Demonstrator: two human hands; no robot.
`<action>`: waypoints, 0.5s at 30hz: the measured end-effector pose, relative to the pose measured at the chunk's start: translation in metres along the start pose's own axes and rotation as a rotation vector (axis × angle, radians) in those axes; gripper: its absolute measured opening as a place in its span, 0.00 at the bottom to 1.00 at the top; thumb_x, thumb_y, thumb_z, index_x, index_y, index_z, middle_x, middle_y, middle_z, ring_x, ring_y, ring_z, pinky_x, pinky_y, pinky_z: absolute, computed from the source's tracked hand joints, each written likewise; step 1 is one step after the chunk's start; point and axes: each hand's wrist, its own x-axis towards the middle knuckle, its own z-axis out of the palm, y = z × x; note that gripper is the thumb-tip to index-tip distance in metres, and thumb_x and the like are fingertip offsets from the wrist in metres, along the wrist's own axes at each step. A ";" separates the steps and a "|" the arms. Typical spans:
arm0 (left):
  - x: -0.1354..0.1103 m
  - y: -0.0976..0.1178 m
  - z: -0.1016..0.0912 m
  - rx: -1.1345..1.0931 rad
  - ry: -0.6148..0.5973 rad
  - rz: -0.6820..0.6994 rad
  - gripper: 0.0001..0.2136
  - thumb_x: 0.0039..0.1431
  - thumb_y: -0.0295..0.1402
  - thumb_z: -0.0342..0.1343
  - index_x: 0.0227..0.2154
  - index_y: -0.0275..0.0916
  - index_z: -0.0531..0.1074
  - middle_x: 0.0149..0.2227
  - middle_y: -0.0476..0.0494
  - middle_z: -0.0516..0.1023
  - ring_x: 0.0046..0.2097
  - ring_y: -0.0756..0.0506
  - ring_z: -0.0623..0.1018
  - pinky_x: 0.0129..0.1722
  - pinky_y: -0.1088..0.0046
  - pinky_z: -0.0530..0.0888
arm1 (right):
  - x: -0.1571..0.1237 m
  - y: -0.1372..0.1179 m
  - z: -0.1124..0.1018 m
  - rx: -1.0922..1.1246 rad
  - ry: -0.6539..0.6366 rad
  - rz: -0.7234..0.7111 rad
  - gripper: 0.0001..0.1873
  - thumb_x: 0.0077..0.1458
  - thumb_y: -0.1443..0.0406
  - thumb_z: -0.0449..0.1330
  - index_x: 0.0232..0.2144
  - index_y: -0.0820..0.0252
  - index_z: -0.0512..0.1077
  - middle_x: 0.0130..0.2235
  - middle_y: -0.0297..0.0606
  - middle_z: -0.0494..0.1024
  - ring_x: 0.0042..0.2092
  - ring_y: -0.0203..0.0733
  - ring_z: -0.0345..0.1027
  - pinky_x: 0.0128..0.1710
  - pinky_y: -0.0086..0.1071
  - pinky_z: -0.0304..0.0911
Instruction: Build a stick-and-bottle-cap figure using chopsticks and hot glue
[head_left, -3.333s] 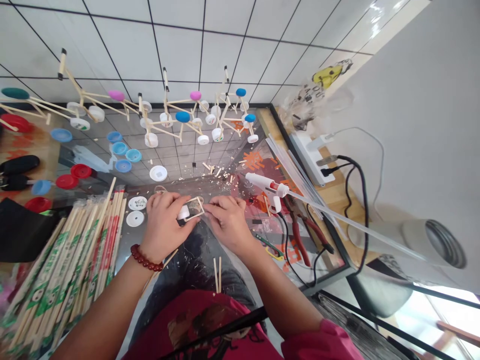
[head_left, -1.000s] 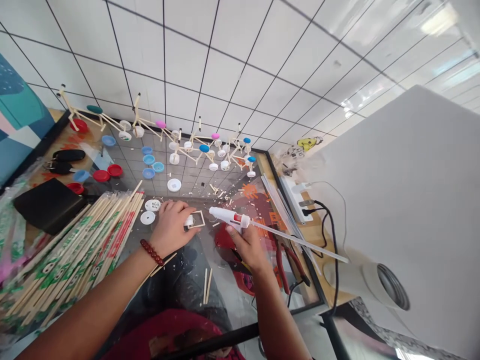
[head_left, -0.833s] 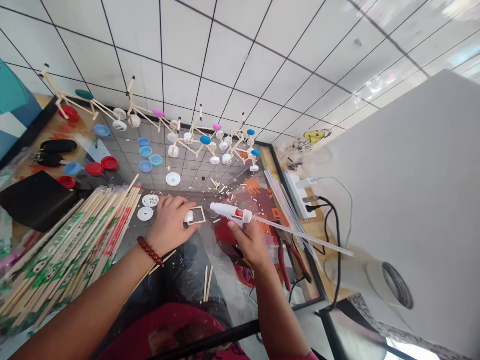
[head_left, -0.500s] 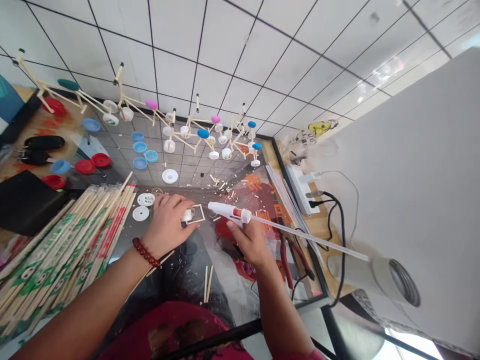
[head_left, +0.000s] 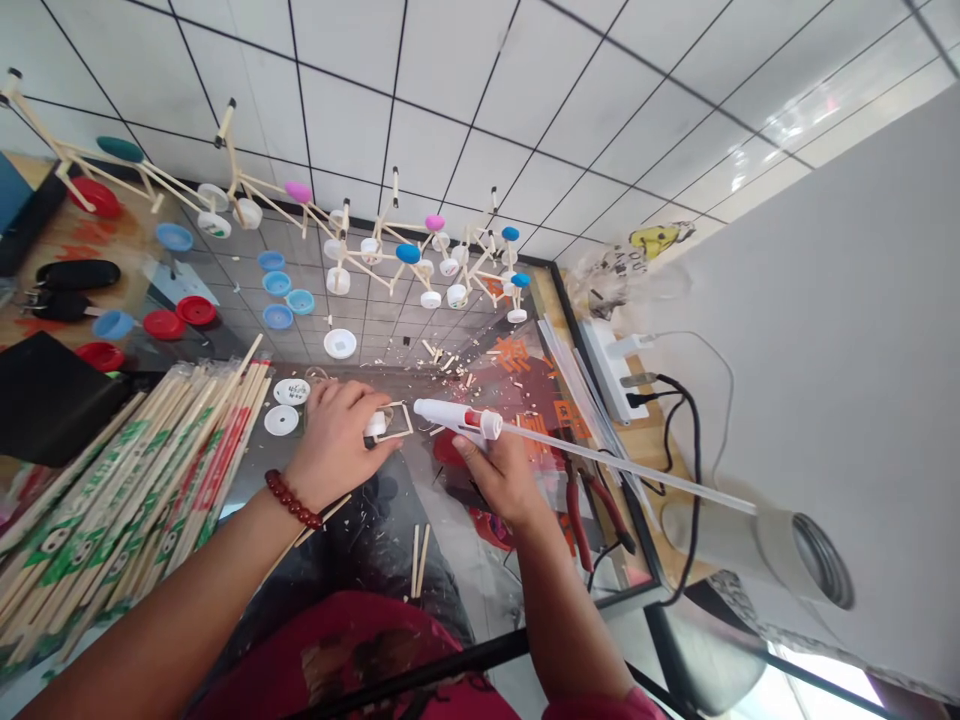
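Observation:
My left hand [head_left: 337,432] pinches a small wooden stick frame [head_left: 405,424] with a white round piece [head_left: 376,424] at its near side. My fingers partly hide both. My right hand [head_left: 504,480] is wrapped around a white hot glue gun [head_left: 450,414]. The gun's nozzle points left, close to the frame's right edge; I cannot tell whether they touch. A long translucent glue stick [head_left: 622,466] runs out of the gun's back to the right. White bottle caps [head_left: 282,420] lie left of my left hand.
Several finished stick models with cap wheels [head_left: 337,280] stand along the back wall. Wrapped chopsticks [head_left: 135,500] lie at left, near blue caps [head_left: 277,284] and red caps [head_left: 196,310]. Wood scraps [head_left: 442,356] litter the table. Red-handled pliers [head_left: 577,520] and a power strip [head_left: 611,370] are at right.
The view has shifted slightly. Both hands keep their grips; the frame is tilted a little differently, and the glue gun's nozzle sits slightly nearer to it.

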 end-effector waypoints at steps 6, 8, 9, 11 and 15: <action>-0.001 -0.001 0.002 0.008 0.010 0.015 0.18 0.55 0.37 0.70 0.49 0.41 0.81 0.47 0.38 0.82 0.53 0.32 0.79 0.63 0.46 0.68 | 0.003 0.001 -0.001 0.017 0.006 -0.037 0.19 0.70 0.56 0.58 0.58 0.51 0.79 0.55 0.43 0.86 0.56 0.57 0.79 0.59 0.51 0.72; -0.001 -0.001 0.002 0.010 0.015 0.016 0.18 0.55 0.37 0.70 0.48 0.41 0.81 0.47 0.39 0.82 0.53 0.31 0.79 0.63 0.45 0.68 | 0.003 0.003 0.000 0.008 0.015 -0.024 0.18 0.69 0.56 0.59 0.56 0.52 0.80 0.53 0.43 0.87 0.55 0.58 0.80 0.58 0.50 0.73; -0.001 -0.001 0.002 0.011 0.017 0.015 0.18 0.55 0.37 0.70 0.48 0.41 0.81 0.47 0.39 0.82 0.52 0.32 0.79 0.63 0.45 0.69 | 0.003 0.004 0.000 0.006 0.018 -0.020 0.18 0.69 0.56 0.60 0.55 0.52 0.80 0.53 0.43 0.87 0.54 0.57 0.80 0.57 0.50 0.73; -0.001 -0.001 0.002 0.014 0.017 0.013 0.18 0.55 0.37 0.70 0.48 0.41 0.81 0.47 0.38 0.82 0.52 0.32 0.79 0.62 0.45 0.69 | 0.002 0.004 0.001 0.008 0.021 -0.023 0.18 0.69 0.56 0.60 0.55 0.53 0.80 0.52 0.43 0.87 0.53 0.56 0.81 0.56 0.49 0.73; -0.001 0.000 0.001 0.020 0.020 0.008 0.18 0.54 0.37 0.71 0.48 0.42 0.82 0.47 0.38 0.82 0.52 0.31 0.79 0.62 0.45 0.70 | 0.002 0.001 0.000 0.018 0.010 -0.021 0.18 0.70 0.57 0.59 0.56 0.53 0.80 0.54 0.43 0.86 0.54 0.55 0.80 0.58 0.48 0.72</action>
